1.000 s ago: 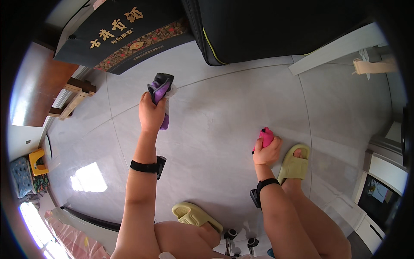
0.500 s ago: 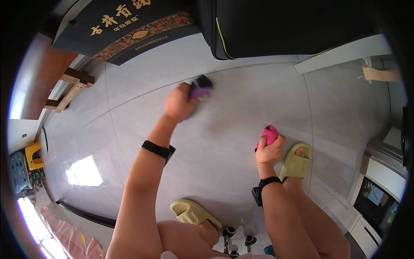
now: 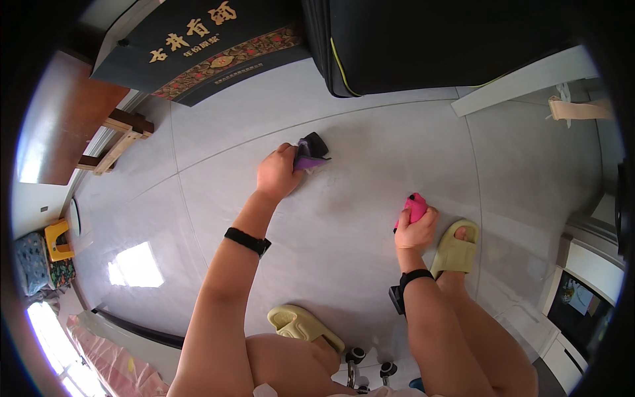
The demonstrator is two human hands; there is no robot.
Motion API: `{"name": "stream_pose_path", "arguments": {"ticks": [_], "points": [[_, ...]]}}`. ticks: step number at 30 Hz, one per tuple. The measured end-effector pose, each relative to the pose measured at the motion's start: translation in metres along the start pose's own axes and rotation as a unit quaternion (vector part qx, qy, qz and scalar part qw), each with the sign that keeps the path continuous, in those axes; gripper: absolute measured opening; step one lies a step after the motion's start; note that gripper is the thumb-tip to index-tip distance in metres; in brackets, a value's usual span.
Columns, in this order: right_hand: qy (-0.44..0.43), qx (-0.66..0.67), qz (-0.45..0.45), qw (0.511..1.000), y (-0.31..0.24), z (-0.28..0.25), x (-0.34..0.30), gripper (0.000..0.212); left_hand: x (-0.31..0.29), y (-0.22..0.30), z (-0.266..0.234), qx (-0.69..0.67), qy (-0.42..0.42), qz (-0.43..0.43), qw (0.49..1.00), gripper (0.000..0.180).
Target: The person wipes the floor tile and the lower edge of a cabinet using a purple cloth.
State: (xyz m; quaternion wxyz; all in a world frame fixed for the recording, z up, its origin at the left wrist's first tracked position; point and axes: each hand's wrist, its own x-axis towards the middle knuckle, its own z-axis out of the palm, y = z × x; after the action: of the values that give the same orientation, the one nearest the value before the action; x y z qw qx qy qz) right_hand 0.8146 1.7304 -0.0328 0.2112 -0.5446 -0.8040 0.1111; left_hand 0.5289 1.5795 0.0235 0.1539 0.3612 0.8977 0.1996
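Note:
My left hand (image 3: 278,173) is closed around a purple and black object (image 3: 311,152). Its black blocky end points away from me, and a thin purple flap sticks out at the side; I cannot make out its kind. The palm hides the rest of it. On the right, my right hand (image 3: 417,228) grips a bright pink object (image 3: 415,208) with small black parts at its top and side. Fingers cover much of this one too, so its kind cannot be told. Both hands are over the grey tiled floor (image 3: 350,245), well apart.
A black bag or case (image 3: 450,43) with a yellow-green edge stands ahead. Left of it is a dark printed box (image 3: 218,56). A wooden stand (image 3: 119,139) and yellow stool (image 3: 59,240) are at the left. My feet wear green slippers (image 3: 455,248); chair casters (image 3: 356,355) sit behind.
My left hand has come slightly nearer and to the right with the purple and black object, which is less blurred now. The right hand with the pink object has hardly moved.

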Motion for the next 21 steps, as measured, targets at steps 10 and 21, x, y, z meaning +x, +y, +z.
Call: {"name": "stream_pose_path", "arguments": {"ticks": [10,21], "points": [[0.020,-0.016,-0.024,0.999,0.001,0.000,0.004,0.042,-0.001,-0.018,-0.058,-0.387,0.044,-0.176,0.904,0.028],[-0.013,-0.001,-0.001,1.000,0.001,0.002,0.002,0.040,-0.044,-0.067,0.006,-0.026,0.160,-0.126,0.979,0.026]]}}
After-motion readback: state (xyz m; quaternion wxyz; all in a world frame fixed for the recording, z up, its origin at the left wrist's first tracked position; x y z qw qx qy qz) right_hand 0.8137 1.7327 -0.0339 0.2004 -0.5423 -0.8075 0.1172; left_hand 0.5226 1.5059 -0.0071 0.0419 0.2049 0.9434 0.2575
